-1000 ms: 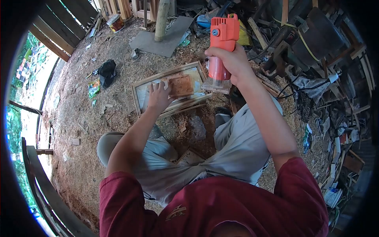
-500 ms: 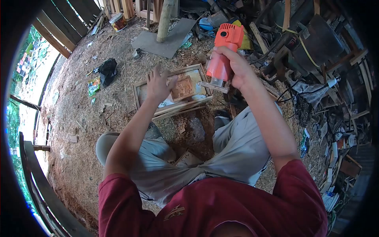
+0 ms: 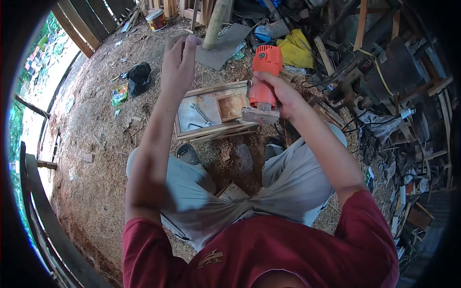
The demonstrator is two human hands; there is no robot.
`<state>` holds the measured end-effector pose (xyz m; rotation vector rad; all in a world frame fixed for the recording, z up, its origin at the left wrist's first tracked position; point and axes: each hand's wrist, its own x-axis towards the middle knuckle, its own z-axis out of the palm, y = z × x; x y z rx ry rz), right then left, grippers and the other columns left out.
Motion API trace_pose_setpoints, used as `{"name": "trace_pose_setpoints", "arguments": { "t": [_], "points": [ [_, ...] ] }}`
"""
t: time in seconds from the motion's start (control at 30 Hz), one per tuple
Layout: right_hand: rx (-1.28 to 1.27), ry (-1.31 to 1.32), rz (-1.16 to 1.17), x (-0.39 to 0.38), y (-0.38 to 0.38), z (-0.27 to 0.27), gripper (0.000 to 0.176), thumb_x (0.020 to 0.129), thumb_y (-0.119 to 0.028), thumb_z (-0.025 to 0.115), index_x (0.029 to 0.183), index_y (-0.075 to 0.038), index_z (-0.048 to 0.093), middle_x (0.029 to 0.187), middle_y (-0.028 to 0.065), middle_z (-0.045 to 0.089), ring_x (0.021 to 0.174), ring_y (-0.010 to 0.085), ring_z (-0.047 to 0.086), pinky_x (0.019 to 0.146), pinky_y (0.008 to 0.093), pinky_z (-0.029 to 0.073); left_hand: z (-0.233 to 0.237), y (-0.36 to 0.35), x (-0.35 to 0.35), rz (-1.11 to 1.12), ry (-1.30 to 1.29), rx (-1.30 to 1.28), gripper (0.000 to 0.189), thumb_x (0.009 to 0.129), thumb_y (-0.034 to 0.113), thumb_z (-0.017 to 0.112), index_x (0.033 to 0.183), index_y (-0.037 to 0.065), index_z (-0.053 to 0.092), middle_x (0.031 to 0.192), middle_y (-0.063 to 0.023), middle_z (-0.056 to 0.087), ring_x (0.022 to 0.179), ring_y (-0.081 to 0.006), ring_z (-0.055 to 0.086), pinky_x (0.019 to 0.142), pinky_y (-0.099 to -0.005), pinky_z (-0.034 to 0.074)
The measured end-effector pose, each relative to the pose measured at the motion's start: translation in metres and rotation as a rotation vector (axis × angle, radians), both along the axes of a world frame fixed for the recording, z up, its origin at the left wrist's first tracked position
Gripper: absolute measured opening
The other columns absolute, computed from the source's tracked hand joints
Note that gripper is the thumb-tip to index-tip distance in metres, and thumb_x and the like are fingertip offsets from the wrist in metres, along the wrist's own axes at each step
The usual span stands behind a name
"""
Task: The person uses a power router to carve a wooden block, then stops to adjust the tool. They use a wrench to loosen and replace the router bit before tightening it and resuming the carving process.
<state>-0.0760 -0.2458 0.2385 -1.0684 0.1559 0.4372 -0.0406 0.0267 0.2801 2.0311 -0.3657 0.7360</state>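
My right hand [image 3: 278, 93] is wrapped around the body of an orange trim router [image 3: 265, 65], which stands upright with its clear base at the bottom. Below and left of the router sits a shallow wooden tray [image 3: 185, 116] on the ground. A metal wrench [image 3: 201, 114], a bent hex key [image 3: 199, 126] and a small square wooden box [image 3: 232, 106] lie in it. Raised above the tray's far left corner is my left hand [image 3: 179, 65], fingers curled together. I see nothing in it, though its palm is hidden.
Wood shavings cover the ground. A black plastic bag [image 3: 139, 79] and a green wrapper [image 3: 120, 94] lie left of the tray. Behind it, a wooden post [image 3: 214, 25] stands by a grey sheet [image 3: 229, 45]. Scrap wood and machinery [image 3: 391, 67] crowd the right, with a black cable.
My left hand has lifted off the tray, up and away, and its spread fingers have curled in. The wrench and hex key are uncovered. The router has come slightly lower and left.
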Motion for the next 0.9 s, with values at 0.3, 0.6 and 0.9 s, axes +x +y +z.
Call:
{"name": "trace_pose_setpoints", "arguments": {
  "t": [0.3, 0.6, 0.9],
  "points": [
    [-0.292, -0.458, -0.331, 0.007, 0.034, -0.012, 0.045, 0.086, -0.012, 0.081, 0.123, -0.011, 0.055, 0.111, 0.0047, 0.066, 0.104, 0.0195, 0.067, 0.091, 0.0405, 0.056, -0.002, 0.009, 0.021, 0.055, 0.059, -0.114, 0.055, 0.110, 0.047, 0.042, 0.108, 0.004, 0.075, 0.115, -0.0209, 0.065, 0.115, -0.0347, 0.062, 0.103, -0.0411, 0.044],
    [-0.213, -0.474, -0.367, 0.024, 0.053, -0.068, 0.063, 0.084, -0.007, 0.084, 0.134, -0.010, 0.046, 0.120, 0.0053, 0.063, 0.111, 0.0199, 0.064, 0.098, 0.0395, 0.052, -0.010, 0.008, 0.035, 0.100, 0.024, -0.110, 0.062, 0.108, 0.054, 0.043, 0.104, 0.001, 0.076, 0.111, -0.0231, 0.066, 0.105, -0.0375, 0.065, 0.095, -0.0448, 0.048],
    [-0.313, -0.630, -0.380, 0.058, 0.089, -0.124, 0.071, 0.083, 0.000, 0.084, 0.140, -0.009, 0.043, 0.127, 0.0068, 0.059, 0.115, 0.0187, 0.062, 0.101, 0.0391, 0.052, 0.009, 0.034, 0.026, 0.173, 0.025, -0.133, 0.059, 0.107, 0.046, 0.048, 0.100, -0.007, 0.074, 0.109, -0.0342, 0.065, 0.105, -0.0501, 0.064, 0.095, -0.0541, 0.050]
  ]
}}
